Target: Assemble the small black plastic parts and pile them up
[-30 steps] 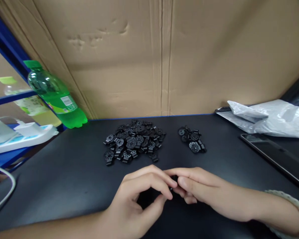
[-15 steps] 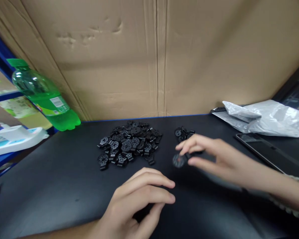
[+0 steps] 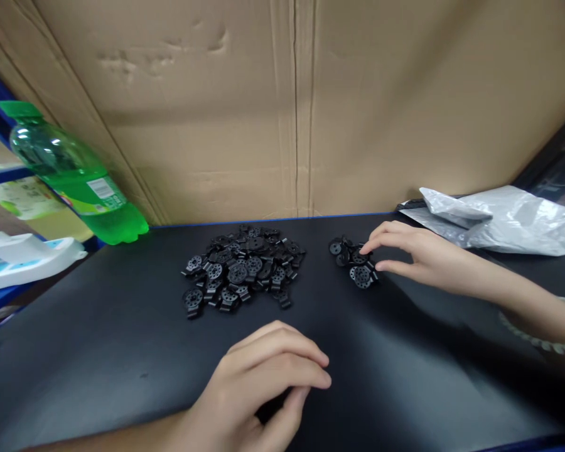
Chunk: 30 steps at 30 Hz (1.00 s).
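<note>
A large heap of small black round perforated parts (image 3: pixel 245 267) lies on the black tabletop (image 3: pixel 122 351). To its right is a small pile of the same parts (image 3: pixel 355 263). My right hand (image 3: pixel 414 257) reaches in from the right, its fingers stretched out and spread, with the fingertips on the small pile's right side; nothing shows in its grip. My left hand (image 3: pixel 263 383) rests on the table near the front, well short of the large heap. It is loosely curled, thumb apart from the fingertips, with nothing visible in it.
A cardboard wall (image 3: pixel 301 107) closes off the back. A green plastic bottle (image 3: pixel 70 176) leans at the far left above a white power strip (image 3: pixel 28 257). Crumpled clear plastic bags (image 3: pixel 503 216) lie at the far right.
My hands were together at the front holding a black part. My right hand carried it away to the small pile and now rests open there. My left hand stayed in place.
</note>
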{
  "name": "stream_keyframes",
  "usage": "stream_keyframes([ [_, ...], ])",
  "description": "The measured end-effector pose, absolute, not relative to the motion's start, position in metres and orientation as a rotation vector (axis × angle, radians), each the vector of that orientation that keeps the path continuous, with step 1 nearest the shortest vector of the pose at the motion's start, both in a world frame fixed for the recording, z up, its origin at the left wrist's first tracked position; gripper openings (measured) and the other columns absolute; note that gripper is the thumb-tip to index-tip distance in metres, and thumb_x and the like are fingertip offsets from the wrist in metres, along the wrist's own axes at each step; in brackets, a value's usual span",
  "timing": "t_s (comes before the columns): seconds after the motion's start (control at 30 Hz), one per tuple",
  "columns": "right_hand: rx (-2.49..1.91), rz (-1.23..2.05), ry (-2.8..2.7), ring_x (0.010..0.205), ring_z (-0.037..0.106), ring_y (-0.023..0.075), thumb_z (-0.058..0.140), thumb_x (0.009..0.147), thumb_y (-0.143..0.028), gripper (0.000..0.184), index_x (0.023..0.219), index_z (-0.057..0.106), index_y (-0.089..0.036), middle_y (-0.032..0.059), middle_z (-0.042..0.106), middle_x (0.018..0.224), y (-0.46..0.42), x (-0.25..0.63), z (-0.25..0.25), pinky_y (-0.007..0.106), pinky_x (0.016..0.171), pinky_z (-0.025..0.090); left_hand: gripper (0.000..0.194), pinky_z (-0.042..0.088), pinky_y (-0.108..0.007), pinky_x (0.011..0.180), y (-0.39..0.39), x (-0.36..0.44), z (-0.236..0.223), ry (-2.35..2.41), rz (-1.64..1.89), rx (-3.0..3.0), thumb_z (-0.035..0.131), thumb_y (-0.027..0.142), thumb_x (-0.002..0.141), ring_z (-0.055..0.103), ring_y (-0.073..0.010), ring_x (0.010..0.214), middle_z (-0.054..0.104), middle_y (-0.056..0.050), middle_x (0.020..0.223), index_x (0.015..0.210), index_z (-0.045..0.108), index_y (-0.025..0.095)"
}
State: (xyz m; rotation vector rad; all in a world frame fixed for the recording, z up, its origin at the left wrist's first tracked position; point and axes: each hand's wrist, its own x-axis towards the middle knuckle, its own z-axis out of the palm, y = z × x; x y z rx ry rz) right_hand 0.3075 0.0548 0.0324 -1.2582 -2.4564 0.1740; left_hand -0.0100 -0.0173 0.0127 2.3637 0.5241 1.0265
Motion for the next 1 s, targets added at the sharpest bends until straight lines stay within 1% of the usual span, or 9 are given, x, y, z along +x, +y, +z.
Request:
stream_keyframes([
  [0.2, -1.151, 0.025, -2.254, 0.095, 0.062, 0.0225, 0.054, 0.093, -0.022, 0.016, 0.104, 0.065, -0.021, 0.0069, 0.067, 0.100, 0.038, 0.283, 0.034, 0.036, 0.082, 0.048, 0.031, 0.058, -0.034, 0.087, -0.019, -0.017, 0.013, 0.508, 0.717, 2.812, 0.050, -0.001, 0.086, 0.067, -0.0221, 0.094, 0.074, -0.009, 0.104, 0.107, 0.068, 0.013],
  [0.33, -1.029, 0.213, -2.239, 0.092, 0.061, 0.0187, 0.052, 0.094, -0.016, 0.016, 0.101, 0.064, -0.023, 0.0037, 0.067, 0.095, 0.015, 0.252, 0.026, 0.032, 0.081, 0.047, 0.033, 0.055, -0.049, 0.096, -0.010, -0.019, 0.006, 0.790, 0.693, 3.021, 0.052, 0.012, 0.092, 0.060, -0.0326, 0.115, 0.067, -0.016, 0.125, 0.123, 0.061, 0.008],
  [0.4, -0.977, 0.347, -2.274, 0.091, 0.060, 0.0181, 0.050, 0.095, -0.013, 0.018, 0.102, 0.063, -0.023, 0.0039, 0.067, 0.095, 0.007, 0.240, 0.020, 0.032, 0.082, 0.046, 0.037, 0.053, -0.054, 0.097, -0.008, -0.019, 0.004, 0.921, 0.646, 3.030, 0.053, 0.016, 0.092, 0.057, -0.0361, 0.119, 0.063, -0.020, 0.129, 0.127, 0.058, 0.006],
  [0.53, -0.988, 0.572, -2.254, 0.085, 0.061, 0.0173, 0.050, 0.095, -0.014, 0.017, 0.100, 0.064, -0.022, 0.0033, 0.067, 0.090, 0.001, 0.227, 0.012, 0.032, 0.078, 0.047, 0.032, 0.056, -0.046, 0.093, -0.012, -0.016, 0.003, 0.853, 0.526, 2.920, 0.055, 0.014, 0.090, 0.060, -0.0314, 0.109, 0.065, -0.018, 0.118, 0.121, 0.060, 0.007],
  [0.63, -1.092, 0.676, -2.160, 0.076, 0.060, 0.0168, 0.051, 0.094, -0.018, 0.016, 0.095, 0.066, -0.023, 0.0023, 0.067, 0.086, 0.001, 0.224, 0.007, 0.030, 0.070, 0.047, 0.023, 0.058, -0.042, 0.078, -0.014, -0.017, 0.005, 0.806, 0.538, 2.868, 0.055, 0.015, 0.089, 0.062, -0.0278, 0.090, 0.066, -0.012, 0.096, 0.110, 0.063, 0.011],
  [0.7, -1.165, 0.725, -2.112, 0.069, 0.059, 0.0163, 0.052, 0.093, -0.020, 0.015, 0.095, 0.066, -0.023, 0.0015, 0.066, 0.081, 0.001, 0.222, 0.003, 0.029, 0.063, 0.047, 0.019, 0.057, -0.040, 0.070, -0.012, -0.017, 0.005, 0.826, 0.615, 2.860, 0.055, 0.016, 0.089, 0.061, -0.0262, 0.081, 0.066, -0.010, 0.089, 0.106, 0.062, 0.012],
  [0.8, -1.202, 0.768, -2.140, 0.066, 0.059, 0.0155, 0.053, 0.089, -0.016, 0.017, 0.099, 0.066, -0.022, 0.0004, 0.066, 0.077, 0.000, 0.218, -0.002, 0.028, 0.062, 0.047, 0.020, 0.056, -0.037, 0.076, -0.005, -0.016, 0.002, 0.850, 0.711, 2.770, 0.060, 0.017, 0.089, 0.061, -0.0244, 0.087, 0.067, -0.010, 0.099, 0.108, 0.060, 0.014],
  [0.9, -1.159, 0.801, -2.194, 0.070, 0.060, 0.0151, 0.055, 0.083, -0.009, 0.024, 0.101, 0.065, -0.021, -0.0002, 0.067, 0.079, 0.000, 0.213, -0.004, 0.027, 0.066, 0.047, 0.031, 0.054, -0.037, 0.089, 0.000, -0.012, -0.001, 0.766, 0.672, 2.700, 0.067, 0.025, 0.088, 0.062, -0.0243, 0.101, 0.067, -0.011, 0.114, 0.115, 0.058, 0.015],
  [1.0, -1.147, 0.814, -2.160, 0.071, 0.060, 0.0149, 0.053, 0.082, -0.007, 0.026, 0.099, 0.065, -0.021, -0.0004, 0.068, 0.081, 0.002, 0.210, -0.004, 0.026, 0.065, 0.047, 0.034, 0.053, -0.039, 0.095, 0.002, -0.006, -0.003, 0.646, 0.612, 2.751, 0.065, 0.027, 0.091, 0.060, -0.0255, 0.108, 0.066, -0.012, 0.120, 0.121, 0.058, 0.013],
])
